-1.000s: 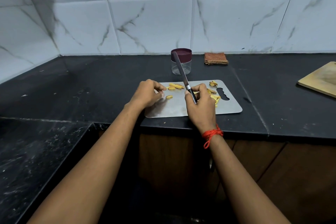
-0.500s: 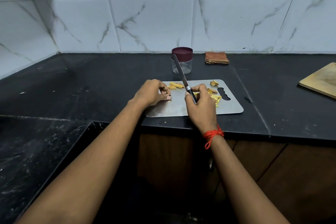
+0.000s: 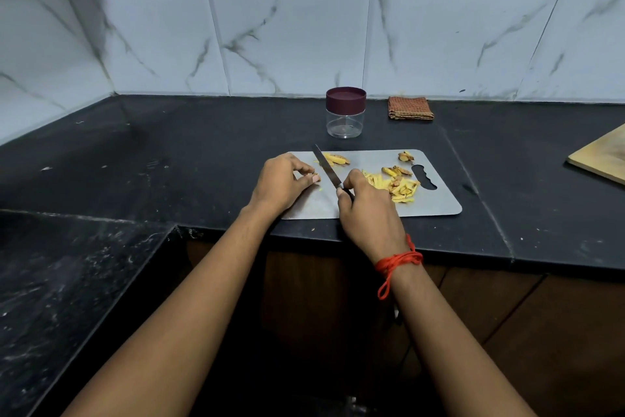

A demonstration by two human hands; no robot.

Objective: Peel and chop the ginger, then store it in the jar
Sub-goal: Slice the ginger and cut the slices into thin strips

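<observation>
Ginger being chopped on steel cutting board [image 3: 436, 205]; jar [image 3: 345, 124] standing capped behind it.

Right hand [image 3: 370, 213], red thread [image 3: 397, 259] at the wrist, is gripping the knife [image 3: 326, 169] handle with curled fingers, blade lying low and slanting away to the left. Left hand [image 3: 280, 183] is resting on the board's left end, fingers curled, tips pinching a small ginger piece [image 3: 313, 175], mostly hidden. Cut ginger strips [image 3: 402, 190] are lying piled just right of the right hand; uncut slices [image 3: 335, 159] are sitting beside the blade. Folded cloth [image 3: 410, 108] is lying right of the jar.

Right hand [image 3: 368, 213] grips knife [image 3: 324, 168] on board [image 3: 436, 205]; left hand [image 3: 280, 183] pinches ginger piece [image 3: 311, 175].
</observation>
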